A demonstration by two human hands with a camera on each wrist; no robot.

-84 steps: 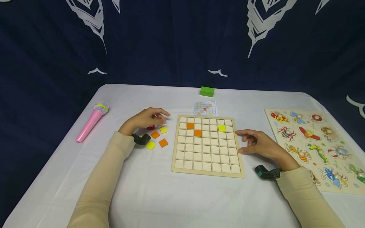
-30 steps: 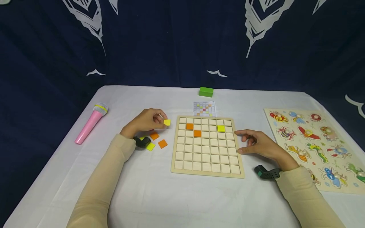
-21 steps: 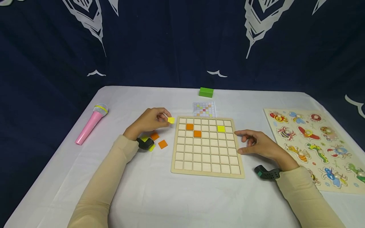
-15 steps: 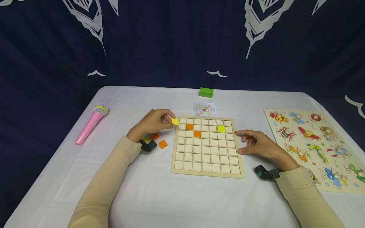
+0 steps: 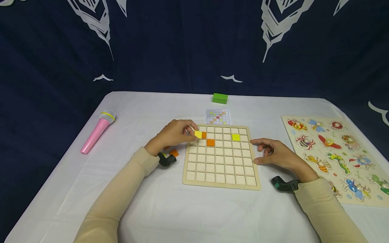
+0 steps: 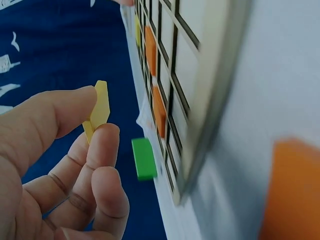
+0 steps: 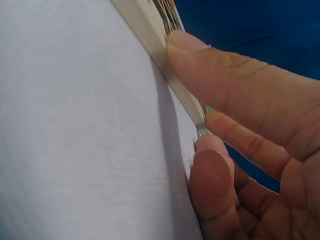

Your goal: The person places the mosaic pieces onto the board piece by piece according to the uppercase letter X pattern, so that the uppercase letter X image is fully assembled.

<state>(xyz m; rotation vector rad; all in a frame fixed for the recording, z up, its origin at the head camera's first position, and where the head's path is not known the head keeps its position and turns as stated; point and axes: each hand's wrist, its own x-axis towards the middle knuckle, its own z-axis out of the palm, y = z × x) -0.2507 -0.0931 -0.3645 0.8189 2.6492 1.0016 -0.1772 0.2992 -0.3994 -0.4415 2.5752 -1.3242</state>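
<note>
My left hand pinches a yellow tile between thumb and finger, holding it tilted above the upper left of the board, clear of its surface. My right hand lies relaxed, thumb and index touching the board's right edge without clasping it.

If I loosened my pinch here, I think the tile could drop askew across the dividers or onto the orange tile it partly hides. Pressing hard with my right fingers might slide the board out of line. My left wrist camera is close to the loose tiles and could sweep them if I lowered my arm.

The board's cells hold three tiles: that orange, a second orange diagonally below it, and a yellow towards the upper right. The insect puzzle carries its pieces, seemingly in recesses.
</note>
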